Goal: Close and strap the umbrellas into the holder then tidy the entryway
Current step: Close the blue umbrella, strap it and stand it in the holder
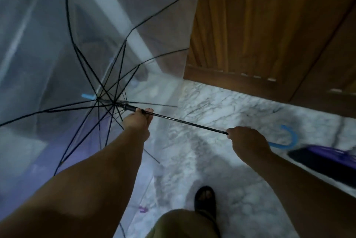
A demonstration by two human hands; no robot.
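1. Transparent umbrella (92, 31): fully open, canopy spread across the left half of the view, black ribs radiating from a hub at left of centre; held off the floor, tilted on its side.
2. Black shaft (185, 121): running from the hub down and to the right, spanning the gap between the two hands.
3. Left hand (137, 120): fingers curled round the shaft just below the rib hub, close to the sliding runner; forearm reaching up from the lower left.
4. Right hand (247, 141): clenched round the lower end of the shaft, where the black rod disappears into the fist.
5. Blue curved handle (289, 139): hook-shaped, emerging just past the right hand on its far side; join to the shaft hidden by the fist.
6. Dark and purple object (327, 164): lying at the right edge, near the blue handle, blurred; kind not discernible.
7. Marble floor (221, 160): white with grey veining, beneath the hands and umbrella.
8. Wooden slatted door (260, 25): brown, at upper right, meeting the floor along a dark base rail.
9. Foot in a dark sandal (205, 199): planted on the floor at lower centre, above an olive trouser leg (183, 224).
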